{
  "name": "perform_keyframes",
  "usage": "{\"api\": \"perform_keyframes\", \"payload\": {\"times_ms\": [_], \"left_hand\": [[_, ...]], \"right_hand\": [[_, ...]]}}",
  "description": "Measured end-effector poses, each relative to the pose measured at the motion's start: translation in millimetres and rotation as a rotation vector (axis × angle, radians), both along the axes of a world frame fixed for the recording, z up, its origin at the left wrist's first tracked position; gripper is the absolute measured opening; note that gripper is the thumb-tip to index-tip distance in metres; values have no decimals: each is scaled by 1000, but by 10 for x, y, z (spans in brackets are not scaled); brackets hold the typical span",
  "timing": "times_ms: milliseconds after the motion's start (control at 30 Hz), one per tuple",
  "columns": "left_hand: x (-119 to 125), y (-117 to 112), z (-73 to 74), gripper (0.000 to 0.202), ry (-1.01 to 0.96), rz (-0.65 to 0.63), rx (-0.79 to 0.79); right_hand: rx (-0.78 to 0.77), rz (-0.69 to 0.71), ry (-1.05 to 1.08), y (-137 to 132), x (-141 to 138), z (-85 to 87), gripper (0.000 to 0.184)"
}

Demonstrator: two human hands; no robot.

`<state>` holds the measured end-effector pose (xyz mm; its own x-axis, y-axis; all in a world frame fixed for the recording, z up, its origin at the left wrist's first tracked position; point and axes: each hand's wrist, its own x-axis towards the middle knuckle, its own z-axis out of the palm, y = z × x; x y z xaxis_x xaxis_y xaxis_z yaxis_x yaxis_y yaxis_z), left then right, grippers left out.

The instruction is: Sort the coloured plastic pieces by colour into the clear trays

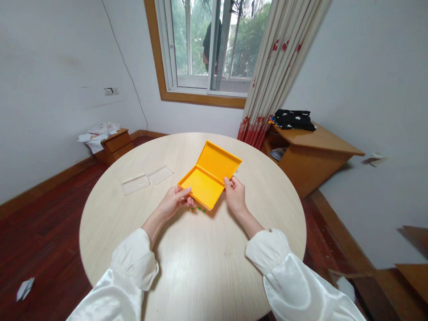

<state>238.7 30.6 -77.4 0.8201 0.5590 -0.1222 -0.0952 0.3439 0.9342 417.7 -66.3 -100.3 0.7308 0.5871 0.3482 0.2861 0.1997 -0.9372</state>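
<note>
A yellow hinged plastic box (204, 185) is held tilted above the round table, its lid swung up and nothing visible inside. My left hand (174, 199) grips its near left corner, thumb over the rim. At the right side, near the hinge, my right hand (236, 192) pinches the box's edge; some fingers are hidden behind it. Several small green pieces (199, 208) lie on the table just below the box's near edge, partly covered by it. To the left of the box rests a clear plastic case (135, 184), opened out flat.
The round pale table (200, 267) fills the middle. Behind it at right stands a wooden desk (321, 142) with dark folded cloth (294, 120) on it. A small cabinet (117, 145) with papers is at back left. A curtain (277, 67) hangs beside the window.
</note>
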Motion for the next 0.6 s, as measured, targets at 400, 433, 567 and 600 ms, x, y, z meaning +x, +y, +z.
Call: {"api": "perform_keyframes", "payload": {"times_ms": [400, 433, 567, 600], "left_hand": [[-32, 50, 12, 44, -1, 40, 115], [-44, 67, 22, 43, -12, 90, 114], [-103, 159, 51, 40, -72, 285, 70], [-117, 182, 52, 39, -91, 322, 55]], "right_hand": [[-2, -40, -22, -42, 45, 104, 30], [2, -63, -25, -51, 67, 124, 30], [31, -140, -17, -82, 219, 158, 30], [42, -154, -7, -89, 271, 157, 30]]}}
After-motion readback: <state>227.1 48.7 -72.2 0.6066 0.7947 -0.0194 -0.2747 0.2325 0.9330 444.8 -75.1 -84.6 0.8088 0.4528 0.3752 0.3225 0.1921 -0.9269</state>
